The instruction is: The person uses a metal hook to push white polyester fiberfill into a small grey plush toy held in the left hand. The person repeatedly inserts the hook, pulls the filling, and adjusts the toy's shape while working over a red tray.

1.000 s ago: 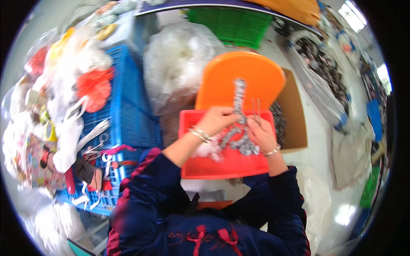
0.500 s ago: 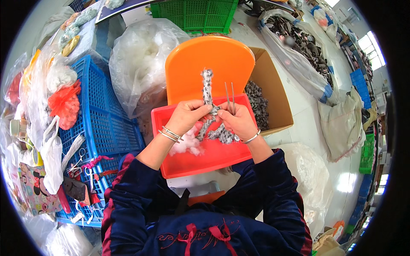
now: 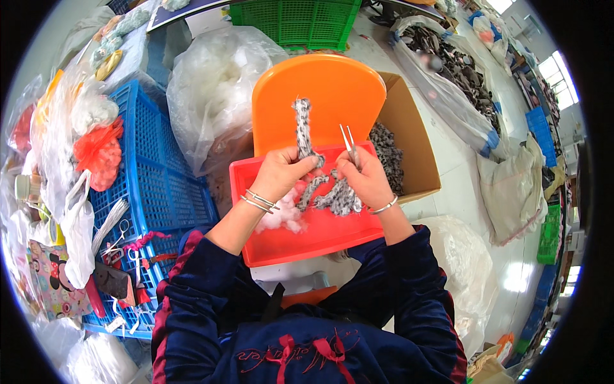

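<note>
Since the previous frames the spotted plush limb (image 3: pixel 302 128) stands taller, pointing to 12 o'clock above the left hand (image 3: pixel 284 173), likely now firmer with stuffing. Left hand is closed around its base; right hand (image 3: pixel 364 179), just at 3 o'clock of it, pinches metal tweezers (image 3: pixel 348 144), tips up. More spotted pieces (image 3: pixel 336 198) and white stuffing (image 3: pixel 281 214) lie at 6 o'clock in the red tray (image 3: pixel 313 240).
</note>
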The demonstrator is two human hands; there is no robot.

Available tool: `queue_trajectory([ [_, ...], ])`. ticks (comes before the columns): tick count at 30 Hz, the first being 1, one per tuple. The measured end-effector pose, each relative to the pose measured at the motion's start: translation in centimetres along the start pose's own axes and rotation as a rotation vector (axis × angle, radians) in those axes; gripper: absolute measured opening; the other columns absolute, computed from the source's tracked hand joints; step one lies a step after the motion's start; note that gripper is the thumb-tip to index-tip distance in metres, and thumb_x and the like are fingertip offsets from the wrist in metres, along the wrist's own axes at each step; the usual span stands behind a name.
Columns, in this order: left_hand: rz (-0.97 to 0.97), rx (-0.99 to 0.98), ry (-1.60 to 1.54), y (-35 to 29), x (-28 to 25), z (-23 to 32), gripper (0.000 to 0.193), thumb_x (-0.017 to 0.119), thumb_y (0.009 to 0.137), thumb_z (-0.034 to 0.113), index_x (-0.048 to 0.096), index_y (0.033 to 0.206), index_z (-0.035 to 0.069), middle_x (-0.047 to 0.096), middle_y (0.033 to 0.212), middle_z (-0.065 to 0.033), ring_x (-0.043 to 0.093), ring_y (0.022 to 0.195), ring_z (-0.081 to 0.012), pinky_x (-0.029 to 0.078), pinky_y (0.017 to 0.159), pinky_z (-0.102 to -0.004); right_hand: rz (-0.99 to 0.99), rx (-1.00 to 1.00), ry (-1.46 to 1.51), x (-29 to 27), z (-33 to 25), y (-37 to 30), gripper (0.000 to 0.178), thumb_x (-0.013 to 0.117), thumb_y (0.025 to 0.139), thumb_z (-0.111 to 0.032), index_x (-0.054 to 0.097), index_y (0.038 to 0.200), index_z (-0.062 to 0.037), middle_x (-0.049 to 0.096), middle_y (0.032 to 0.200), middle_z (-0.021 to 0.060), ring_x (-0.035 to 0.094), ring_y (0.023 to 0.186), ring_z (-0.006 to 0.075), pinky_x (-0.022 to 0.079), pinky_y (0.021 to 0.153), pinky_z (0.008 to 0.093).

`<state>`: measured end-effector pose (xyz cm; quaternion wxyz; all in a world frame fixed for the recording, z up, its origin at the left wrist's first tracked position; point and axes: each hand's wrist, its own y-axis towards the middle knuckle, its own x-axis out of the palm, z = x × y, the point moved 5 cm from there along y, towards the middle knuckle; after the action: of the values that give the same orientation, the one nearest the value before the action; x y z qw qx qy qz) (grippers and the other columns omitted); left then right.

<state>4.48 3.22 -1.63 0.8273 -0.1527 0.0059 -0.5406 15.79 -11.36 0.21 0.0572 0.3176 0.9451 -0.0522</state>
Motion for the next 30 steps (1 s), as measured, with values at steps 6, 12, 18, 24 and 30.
queue_trajectory([
  [6, 0.09, 0.119, -0.153, 0.5, -1.3, 0.1, 0.017, 0.063, 0.091, 0.01, 0.066, 0.1, -0.004, 0.071, 0.09, -0.0095, 0.069, 0.081, -0.0153, 0.056, 0.067, -0.0252, -0.122, -0.052, -0.234, -0.5, -0.8, -0.6, 0.014, 0.057, 0.094, -0.013, 0.052, 0.096, 0.0006, 0.057, 0.073, 0.0033, 0.052, 0.065, 0.0083, 0.043, 0.06, 0.0249],
  [12, 0.09, 0.145, -0.152, 0.4, -1.2, 0.0, 0.016, 0.062, 0.09, 0.012, 0.066, 0.097, -0.002, 0.07, 0.088, -0.0072, 0.068, 0.079, -0.0113, 0.054, 0.065, -0.0236, -0.148, -0.064, -0.319, -0.2, -2.3, -1.0, 0.011, 0.059, 0.093, -0.009, 0.056, 0.093, 0.0007, 0.057, 0.072, 0.0031, 0.051, 0.064, 0.0084, 0.042, 0.057, 0.0245],
  [18, 0.07, 0.119, -0.2, 0.4, -1.1, 0.1, 0.018, 0.061, 0.091, 0.008, 0.063, 0.104, -0.004, 0.07, 0.094, -0.0111, 0.07, 0.083, -0.0174, 0.057, 0.07, -0.0262, -0.111, -0.159, -0.415, -0.7, -2.7, -0.9, 0.009, 0.06, 0.09, -0.007, 0.057, 0.088, 0.001, 0.056, 0.068, 0.0062, 0.051, 0.06, 0.0125, 0.041, 0.055, 0.0266],
  [24, 0.029, 0.05, -0.235, 0.3, -1.1, 0.2, 0.019, 0.06, 0.092, 0.008, 0.062, 0.106, -0.005, 0.069, 0.094, -0.0119, 0.07, 0.085, -0.0195, 0.058, 0.071, -0.0271, -0.13, -0.137, -0.442, -0.7, -3.5, -1.1, 0.009, 0.061, 0.09, -0.007, 0.057, 0.087, 0.0007, 0.056, 0.067, 0.0071, 0.052, 0.059, 0.0143, 0.041, 0.054, 0.0284],
  [30, -0.002, 0.071, -0.099, 0.2, -1.7, 0.7, 0.019, 0.063, 0.09, 0.011, 0.066, 0.104, -0.002, 0.07, 0.09, -0.0071, 0.067, 0.076, -0.0127, 0.055, 0.07, -0.0237, -0.106, -0.181, -0.47, -0.9, -3.8, -1.1, 0.009, 0.061, 0.089, -0.007, 0.057, 0.086, 0.0002, 0.058, 0.067, 0.0093, 0.054, 0.059, 0.0194, 0.042, 0.055, 0.0307],
])
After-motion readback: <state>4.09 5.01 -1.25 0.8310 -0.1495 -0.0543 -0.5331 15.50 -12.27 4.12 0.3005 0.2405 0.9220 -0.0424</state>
